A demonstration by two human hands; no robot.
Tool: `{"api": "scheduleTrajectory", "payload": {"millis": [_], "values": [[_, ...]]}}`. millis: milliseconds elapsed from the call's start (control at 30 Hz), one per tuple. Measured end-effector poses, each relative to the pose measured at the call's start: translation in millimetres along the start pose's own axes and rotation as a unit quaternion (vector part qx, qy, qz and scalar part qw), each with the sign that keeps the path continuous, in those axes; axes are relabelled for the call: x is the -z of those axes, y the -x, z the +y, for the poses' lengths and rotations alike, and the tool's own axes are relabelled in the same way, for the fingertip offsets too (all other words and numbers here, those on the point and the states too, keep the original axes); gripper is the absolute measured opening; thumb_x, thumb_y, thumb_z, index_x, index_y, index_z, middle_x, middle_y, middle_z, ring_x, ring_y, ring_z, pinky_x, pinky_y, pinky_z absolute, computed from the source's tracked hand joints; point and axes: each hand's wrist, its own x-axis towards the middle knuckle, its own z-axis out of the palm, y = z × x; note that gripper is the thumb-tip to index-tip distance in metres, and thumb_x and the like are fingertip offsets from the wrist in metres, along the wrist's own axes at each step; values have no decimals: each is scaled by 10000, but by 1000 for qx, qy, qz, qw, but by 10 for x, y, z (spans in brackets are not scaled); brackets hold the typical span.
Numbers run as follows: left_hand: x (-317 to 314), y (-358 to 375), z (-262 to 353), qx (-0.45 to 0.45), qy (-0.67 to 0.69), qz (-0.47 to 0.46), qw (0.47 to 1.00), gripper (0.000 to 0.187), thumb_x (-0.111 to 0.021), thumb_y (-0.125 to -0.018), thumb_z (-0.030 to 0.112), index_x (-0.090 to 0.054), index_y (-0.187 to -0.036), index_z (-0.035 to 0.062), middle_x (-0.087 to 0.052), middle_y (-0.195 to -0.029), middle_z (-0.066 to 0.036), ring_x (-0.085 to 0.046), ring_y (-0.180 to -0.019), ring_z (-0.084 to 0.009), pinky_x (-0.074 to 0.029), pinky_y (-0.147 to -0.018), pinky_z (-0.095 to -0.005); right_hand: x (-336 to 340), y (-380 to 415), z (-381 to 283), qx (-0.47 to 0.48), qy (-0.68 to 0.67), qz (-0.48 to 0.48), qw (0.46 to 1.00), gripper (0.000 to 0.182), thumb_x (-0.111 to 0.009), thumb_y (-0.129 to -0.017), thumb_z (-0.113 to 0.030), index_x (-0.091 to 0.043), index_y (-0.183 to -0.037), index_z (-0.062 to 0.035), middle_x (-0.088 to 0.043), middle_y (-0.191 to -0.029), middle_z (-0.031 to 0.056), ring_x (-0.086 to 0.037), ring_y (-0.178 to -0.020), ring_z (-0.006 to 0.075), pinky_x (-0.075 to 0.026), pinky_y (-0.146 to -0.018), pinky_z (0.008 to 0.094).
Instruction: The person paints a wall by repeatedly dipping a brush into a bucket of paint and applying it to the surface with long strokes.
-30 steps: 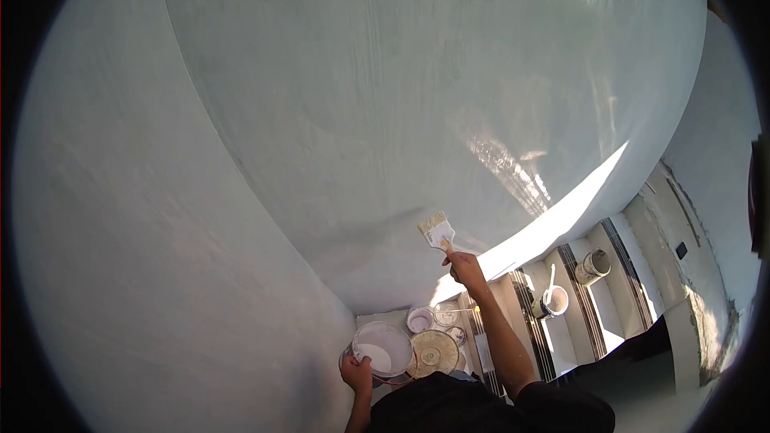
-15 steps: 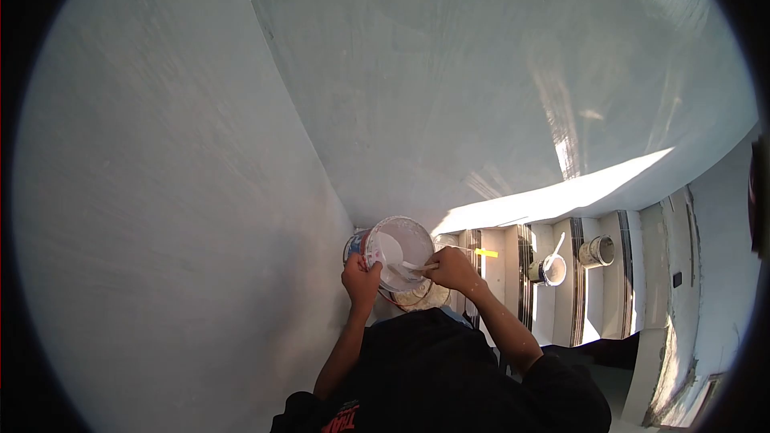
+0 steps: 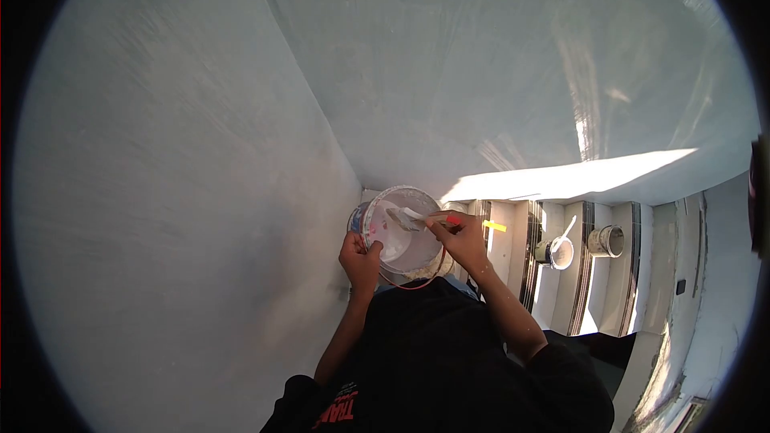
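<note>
My left hand [image 3: 359,263] is closed on the near-left rim of a paint bucket [image 3: 417,252], which leans with its mouth facing me. White liquid [image 3: 395,240] pools along the bucket's left inner side. In my right hand [image 3: 461,239] is a paintbrush [image 3: 407,219] with a whitened flat head and a bit of red showing at its handle. Its head is inside the bucket's mouth, above the white liquid. A thin wire handle hangs in a loop below the bucket.
Pale walls meet in a corner [image 3: 337,132] ahead. On the right, tiled steps [image 3: 553,305] with dark striped edges descend. They hold a small tub [image 3: 561,253] with a white stick and another stained tub [image 3: 606,242]. A yellow object [image 3: 495,226] shows near my right hand.
My right hand has raised the paintbrush from low in the bucket towards its upper rim. The bucket and left hand appear slightly higher in view; the bucket's handle loop now shows below.
</note>
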Motion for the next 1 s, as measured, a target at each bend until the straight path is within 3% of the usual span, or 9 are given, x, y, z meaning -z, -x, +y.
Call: {"api": "scheduleTrajectory", "payload": {"millis": [33, 133, 167, 267, 467, 667, 767, 1000], "values": [[-3, 25, -6, 2, 9, 4, 1000, 306, -711, -715, -27, -423, -741, 73, -360, -604, 67, -315, -543, -26, -255, -507, -236, -41, -6, -56, 58, 26, 47, 997, 263, -795, -856, -263, -763, -893, -4, -645, -604, 109, -646, -542, 187, -475, -529, 341], [-21, 105, 12, 2, 6, 12, 1000, 293, -704, -725, -34, -430, -749, 67, -365, -604, 65, -324, -546, -22, -260, -507, -233, -172, -122, 39, 153, 94, 65, 982, 291, -775, -869, -279, -719, -804, -1, -658, -606, 125, -650, -518, 235, -478, -510, 361], [-30, 132, 44, 0, 1, 14, 1000, 294, -706, -728, -33, -430, -752, 68, -363, -605, 65, -325, -548, -22, -261, -508, -232, -207, -144, 32, 164, 76, 51, 982, 271, -753, -873, -249, -669, -800, -2, -653, -617, 162, -669, -556, 322, -497, -524, 396], [-115, 238, 161, -3, -9, 26, 1000, 310, -730, -743, -14, -431, -756, 67, -361, -606, 66, -326, -550, -23, -260, -507, -234, -348, -234, 161, 154, 94, 67, 981, 252, -736, -878, -239, -648, -857, -4, -654, -630, 175, -675, -592, 372, -508, -534, 434], [-320, 416, 184, -30, -74, 59, 995, 322, -758, -759, 21, -438, -763, 57, -370, -595, 52, -329, -547, -38, -278, -506, -251, -354, -235, 290, 87, 54, 56, 993, 239, -712, -883, -231, -605, -859, -19, -646, -640, 201, -667, -630, 425, -520, -579, 484], [-535, 598, 183, -40, -96, 80, 991, 321, -771, -756, 47, -451, -767, 51, -374, -585, 28, -334, -542, -63, -292, -504, -276, -471, -295, 566, 90, 75, 54, 992, 227, -700, -866, -206, -589, -841, -9, -648, -668, 229, -664, -667, 456, -520, -611, 520], [-661, 727, 181, -24, -118, 61, 991, 317, -742, -760, 16, -429, -776, 68, -344, -641, 54, -313, -579, -47, -286, -527, -243, -470, -339, 735, 46, 47, 28, 997, 237, -689, -856, -219, -617, -854, 7, -652, -700, 264, -667, -704, 478, -529, -647, 534], [-902, 980, 77, -20, -152, 79, 985, 302, -749, -764, 43, -448, -777, 53, -383, -607, 20, -361, -560, -67, -319, -521, -276, -350, -396, 1059, 43, 171, -70, 982, 310, -662, -842, -278, -691, -809, 29, -670, -772, 309, -683, -767, 487, -565, -707, 520]]}}
